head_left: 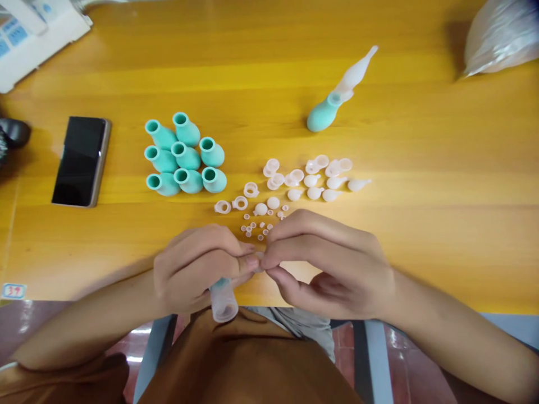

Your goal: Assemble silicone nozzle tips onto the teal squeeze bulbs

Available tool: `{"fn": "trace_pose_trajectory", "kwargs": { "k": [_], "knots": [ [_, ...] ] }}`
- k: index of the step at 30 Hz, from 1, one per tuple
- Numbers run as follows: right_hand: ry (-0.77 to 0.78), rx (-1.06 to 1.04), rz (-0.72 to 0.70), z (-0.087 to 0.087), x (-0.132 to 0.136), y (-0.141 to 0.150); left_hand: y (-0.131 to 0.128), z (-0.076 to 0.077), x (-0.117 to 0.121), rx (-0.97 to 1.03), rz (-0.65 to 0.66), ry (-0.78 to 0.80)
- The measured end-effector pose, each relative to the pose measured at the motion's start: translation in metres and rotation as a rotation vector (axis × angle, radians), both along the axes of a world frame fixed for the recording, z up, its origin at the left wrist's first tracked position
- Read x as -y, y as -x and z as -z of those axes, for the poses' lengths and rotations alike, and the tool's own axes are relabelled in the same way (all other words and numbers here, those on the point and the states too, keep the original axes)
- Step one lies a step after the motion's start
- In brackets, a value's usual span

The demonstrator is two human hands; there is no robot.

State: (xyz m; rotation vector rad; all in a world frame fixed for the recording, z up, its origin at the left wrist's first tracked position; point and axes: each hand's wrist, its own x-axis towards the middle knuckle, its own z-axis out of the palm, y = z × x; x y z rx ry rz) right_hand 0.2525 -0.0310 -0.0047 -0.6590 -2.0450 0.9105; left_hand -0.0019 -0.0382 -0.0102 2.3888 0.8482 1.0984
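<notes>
Left hand (pixel 200 266) holds frosted tube (pixel 224 306) pointing, apparently mouth-first, toward body

Yellow wooden table (pixel 442 224); reddish floor (pixel 404 365), apparently tiled.

Teal bulbs (pixel 189 159), ylw tbl (pixel 429 224)

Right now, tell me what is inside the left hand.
The left hand holds a translucent tube with a teal part at its upper end; a small pale piece shows at the thumb tip. The fingers cover whatever else is there.
</notes>
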Motion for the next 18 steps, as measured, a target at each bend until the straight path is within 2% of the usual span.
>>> {"fn": "trace_pose_trajectory", "kwargs": {
  "k": [5, 8, 14, 18],
  "knots": [
    [0.028, 0.068, 0.018, 0.0, 0.0, -0.002, -0.002, -0.002, -0.001, -0.041, 0.003, 0.041],
    [-0.009, 0.096, 0.036, 0.002, 0.0, -0.002, -0.005, -0.003, -0.004, -0.04, 0.023, -0.004],
    [-0.059, 0.126, 0.077, 0.01, 0.001, 0.002, -0.01, 0.005, 0.0, -0.045, -0.06, -0.019],
    [-0.138, 0.191, 0.121, 0.016, 0.007, 0.007, -0.012, 0.007, 0.001, -0.05, -0.05, -0.028]
  ]
}}
